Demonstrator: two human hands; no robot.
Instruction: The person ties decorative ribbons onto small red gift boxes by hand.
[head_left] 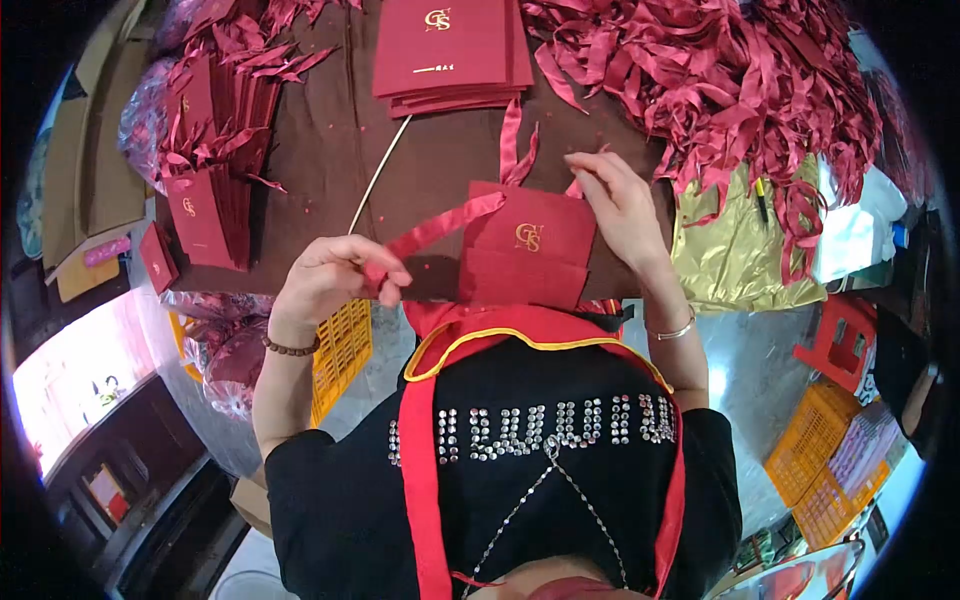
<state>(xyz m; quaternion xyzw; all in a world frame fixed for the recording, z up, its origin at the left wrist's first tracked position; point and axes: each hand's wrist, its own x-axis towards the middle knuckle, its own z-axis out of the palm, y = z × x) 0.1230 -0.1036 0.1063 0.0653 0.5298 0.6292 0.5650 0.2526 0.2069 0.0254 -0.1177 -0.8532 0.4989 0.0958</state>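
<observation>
A small dark-red paper bag (530, 265) with a gold monogram lies at the table's front edge, close to my body. Red ribbon (450, 222) runs from its upper left corner to my left hand (340, 275), whose fingers are closed around the ribbon's end. At the upper right corner is my right hand (622, 205), fingers bent and pinched at another piece of ribbon, mostly hidden behind them. One more ribbon loop (513, 145) sticks up beyond the bag's top edge.
Flat red bags (445, 50) are stacked at the back. Finished-looking bags with ribbons (205, 215) stand on the left. A heap of loose ribbons (720, 80) covers the back right, above gold wrapping (745, 250). A thin white stick (380, 175) lies on the brown tabletop (320, 130).
</observation>
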